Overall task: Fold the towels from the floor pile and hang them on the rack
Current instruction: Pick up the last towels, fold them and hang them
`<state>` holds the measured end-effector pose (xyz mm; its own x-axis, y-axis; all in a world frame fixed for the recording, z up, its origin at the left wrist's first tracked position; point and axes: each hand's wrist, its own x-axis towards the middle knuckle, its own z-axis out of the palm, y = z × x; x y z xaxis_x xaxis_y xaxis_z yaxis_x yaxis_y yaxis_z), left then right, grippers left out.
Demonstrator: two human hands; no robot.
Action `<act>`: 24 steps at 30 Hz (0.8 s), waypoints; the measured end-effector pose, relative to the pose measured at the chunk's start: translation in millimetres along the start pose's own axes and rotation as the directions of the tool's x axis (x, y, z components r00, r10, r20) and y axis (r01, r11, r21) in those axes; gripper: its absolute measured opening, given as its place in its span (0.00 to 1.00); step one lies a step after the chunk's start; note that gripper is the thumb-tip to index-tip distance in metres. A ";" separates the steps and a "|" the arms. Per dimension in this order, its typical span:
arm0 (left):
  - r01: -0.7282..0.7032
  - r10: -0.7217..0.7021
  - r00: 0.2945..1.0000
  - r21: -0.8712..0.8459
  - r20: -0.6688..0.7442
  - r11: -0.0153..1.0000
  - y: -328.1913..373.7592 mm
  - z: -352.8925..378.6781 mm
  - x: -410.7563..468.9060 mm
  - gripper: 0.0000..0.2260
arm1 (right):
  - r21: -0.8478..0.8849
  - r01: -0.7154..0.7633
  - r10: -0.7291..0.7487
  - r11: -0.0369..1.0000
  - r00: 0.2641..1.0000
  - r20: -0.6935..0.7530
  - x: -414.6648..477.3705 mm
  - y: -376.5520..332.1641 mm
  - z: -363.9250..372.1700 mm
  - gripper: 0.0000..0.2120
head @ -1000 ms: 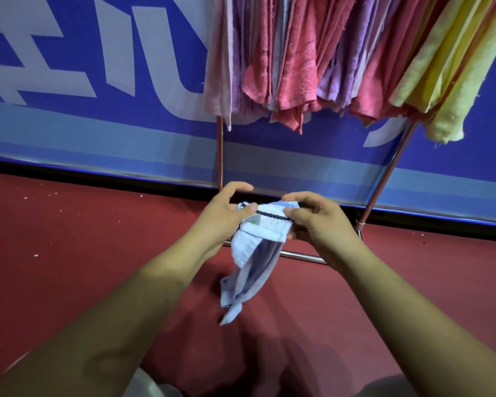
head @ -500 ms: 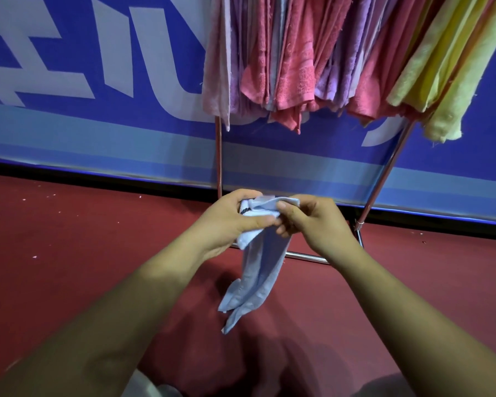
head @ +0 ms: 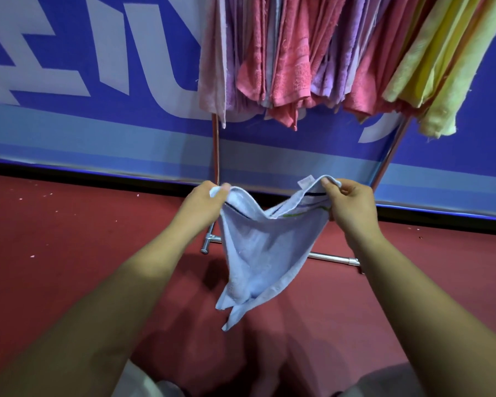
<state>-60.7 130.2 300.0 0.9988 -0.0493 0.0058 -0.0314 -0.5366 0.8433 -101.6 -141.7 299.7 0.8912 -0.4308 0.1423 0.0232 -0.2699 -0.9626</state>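
Two hands, the left hand (head: 204, 206) and the right hand (head: 352, 209). One blue towel (head: 267, 253). One rack (head: 216, 150). One banner (head: 98, 124). The hanging towels (head: 289, 67) bunch too tightly to count.

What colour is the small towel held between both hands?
A pale blue terry towel, dark stripe near its top edge; head view.
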 end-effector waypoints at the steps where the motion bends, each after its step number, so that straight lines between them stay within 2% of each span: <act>1: -0.027 0.021 0.998 0.115 0.053 0.993 -0.9 -2.6 -0.3 0.14 | -0.029 -0.002 0.002 1.000 1.000 -0.023 4.2 3.6 -2.3 0.13; 2: -0.058 0.037 0.995 0.234 0.093 0.970 -3.6 -5.6 -1.0 0.19 | -0.065 -0.002 -0.001 0.998 0.999 -0.047 8.4 6.5 -5.4 0.15; 4: -0.088 0.061 0.995 0.402 0.081 0.911 -10.6 -12.1 -2.4 0.23 | -0.139 -0.007 -0.005 0.990 0.996 -0.088 14.6 10.2 -13.2 0.18; 7: -0.139 0.140 0.990 0.407 0.028 0.903 -18.1 -19.4 -0.5 0.11 | -0.214 -0.051 0.027 0.976 0.993 -0.111 19.0 16.4 -20.1 0.21; 10: -0.191 0.151 0.981 0.451 0.123 0.872 -26.7 -22.1 7.4 0.18 | -0.204 -0.097 0.071 0.974 0.988 -0.134 18.7 22.8 -18.0 0.19; 12: -0.202 0.137 0.977 0.482 0.166 0.853 -23.0 -23.2 7.1 0.17 | -0.183 -0.089 0.065 0.979 0.989 -0.134 17.9 24.4 -16.3 0.18; 14: -0.204 0.130 0.973 0.441 0.192 0.874 -17.3 -22.6 4.5 0.17 | -0.153 -0.080 0.062 0.985 0.990 -0.124 17.4 22.3 -15.3 0.15; 16: -0.184 0.125 0.969 0.282 0.215 0.942 -10.5 -21.4 -1.1 0.15 | -0.123 -0.084 0.065 0.989 0.986 -0.151 18.2 20.8 -14.7 0.10; 18: -0.106 0.113 0.974 -0.048 0.198 0.993 -5.7 -19.4 -4.9 0.07 | -0.092 -0.128 0.107 0.987 0.973 -0.203 18.7 21.2 -15.5 0.08; 19: -0.039 0.078 0.981 -0.214 0.179 0.976 -3.5 -19.1 -6.4 0.08 | -0.050 -0.150 0.137 0.987 0.969 -0.204 18.2 21.1 -15.7 0.09; 21: 0.090 0.020 0.975 -0.474 0.222 0.876 5.2 -18.8 -10.0 0.13 | 0.096 -0.205 0.218 0.974 0.963 -0.156 14.8 19.5 -14.4 0.05; 23: 0.142 0.045 0.955 -0.582 0.294 0.800 15.3 -18.7 -14.3 0.13 | 0.194 -0.214 0.236 0.957 0.966 -0.101 10.1 14.2 -10.0 0.01; 24: 0.149 0.067 0.943 -0.595 0.326 0.790 19.8 -18.3 -17.8 0.13 | 0.200 -0.198 0.218 0.960 0.972 -0.085 7.4 10.1 -6.5 0.03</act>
<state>-78.4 135.8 326.4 0.9272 -0.3570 -0.1129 0.1470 0.0697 0.9867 -97.7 -153.2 292.5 0.8327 -0.5513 -0.0523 -0.0635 -0.0013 -0.9980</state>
